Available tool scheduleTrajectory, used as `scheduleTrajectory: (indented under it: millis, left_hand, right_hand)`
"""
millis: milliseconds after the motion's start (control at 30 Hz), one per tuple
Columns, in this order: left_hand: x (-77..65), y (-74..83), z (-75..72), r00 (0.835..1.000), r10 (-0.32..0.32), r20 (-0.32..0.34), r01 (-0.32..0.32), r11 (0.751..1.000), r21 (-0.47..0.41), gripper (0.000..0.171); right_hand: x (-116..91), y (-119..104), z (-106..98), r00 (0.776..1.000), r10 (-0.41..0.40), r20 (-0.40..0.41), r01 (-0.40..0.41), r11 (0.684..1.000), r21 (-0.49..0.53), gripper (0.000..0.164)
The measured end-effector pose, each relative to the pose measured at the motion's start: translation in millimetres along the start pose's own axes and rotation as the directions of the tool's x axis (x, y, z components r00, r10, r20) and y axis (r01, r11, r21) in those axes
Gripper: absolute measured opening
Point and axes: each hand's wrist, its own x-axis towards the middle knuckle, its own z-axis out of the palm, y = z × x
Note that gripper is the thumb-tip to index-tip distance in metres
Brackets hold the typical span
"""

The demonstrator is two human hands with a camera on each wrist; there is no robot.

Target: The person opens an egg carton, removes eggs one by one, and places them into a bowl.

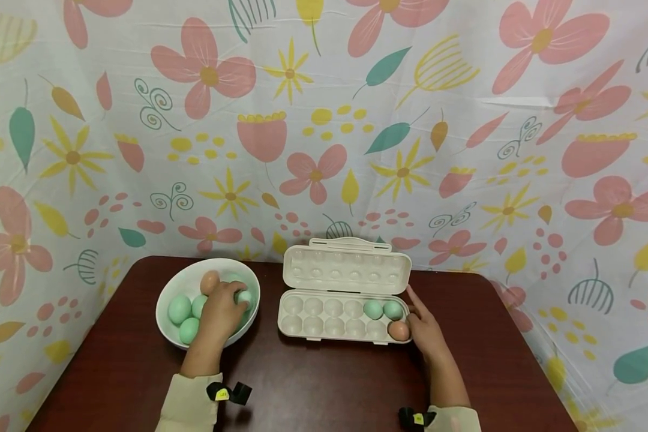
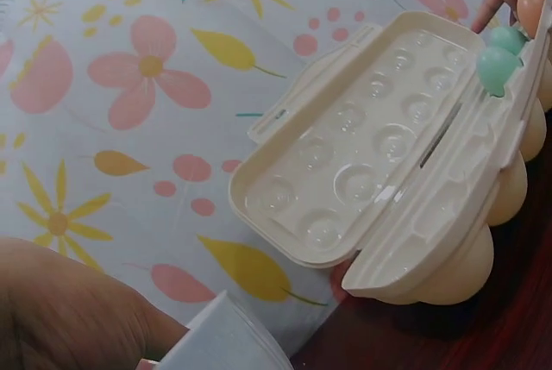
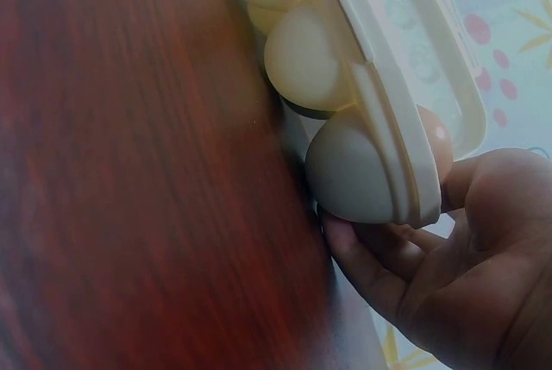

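Note:
My left hand [image 1: 221,309] reaches into a white bowl [image 1: 191,273] and pinches a green egg [image 1: 243,297] between thumb and curled fingers. Several green eggs [image 1: 180,309] and a brown egg [image 1: 210,281] lie around it. A cream egg carton [image 1: 333,327] stands with its lid [image 1: 347,270] raised. Two green eggs [image 1: 392,309] fill back-row cups at its right end, and a brown egg [image 1: 398,330] sits in the front right cup. My right hand [image 1: 425,329] grips that end; in the right wrist view, fingertips [image 3: 341,236] reach beneath the outer cup.
Both containers stand on a dark red-brown table [image 1: 324,384], the bowl left of the carton. Behind the table hangs a white floral cloth [image 1: 324,90], close to the raised lid. Each wrist wears a black strap-mounted device [image 1: 229,393].

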Motion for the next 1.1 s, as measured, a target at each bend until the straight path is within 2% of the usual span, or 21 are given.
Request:
scheduleTrajectory:
  millis: [233,400,500,633,767,1100]
  left_hand:
    - [3.2,-2.7,3.3,1.000,0.009,-0.005,-0.009,1.000,0.021,0.038]
    - [1.5,-0.8,4.7,0.996,0.081,-0.042,-0.080,0.996,0.033,0.035]
    - [0.0,1.2,4.5,0.995,0.090,-0.033,-0.089,0.995,0.034,0.035]
    - [0.3,1.6,4.7,0.999,0.040,0.020,-0.041,0.999,0.022,0.037]
    - [1.4,1.7,5.0,0.999,0.015,0.039,-0.017,0.999,0.050,0.036]
    - [0.2,0.2,5.7,0.998,-0.055,0.029,0.053,0.996,0.069,0.037]
  right_hand:
    - [-0.8,-3.0,-0.7,1.000,0.007,0.001,-0.007,1.000,-0.010,0.066]
    - [-0.7,-3.1,-1.2,1.000,0.006,0.006,-0.006,1.000,-0.017,0.066]
    - [0.2,-1.8,-1.7,1.000,0.013,0.011,-0.013,1.000,-0.004,0.066]
    - [1.0,-0.4,-2.5,0.999,0.025,0.026,-0.026,1.000,0.013,0.066]
    - [1.4,0.1,-2.3,0.999,0.032,0.028,-0.032,0.999,0.008,0.066]
    - [1.7,2.7,-1.3,0.999,0.035,0.021,-0.035,0.999,0.003,0.065]
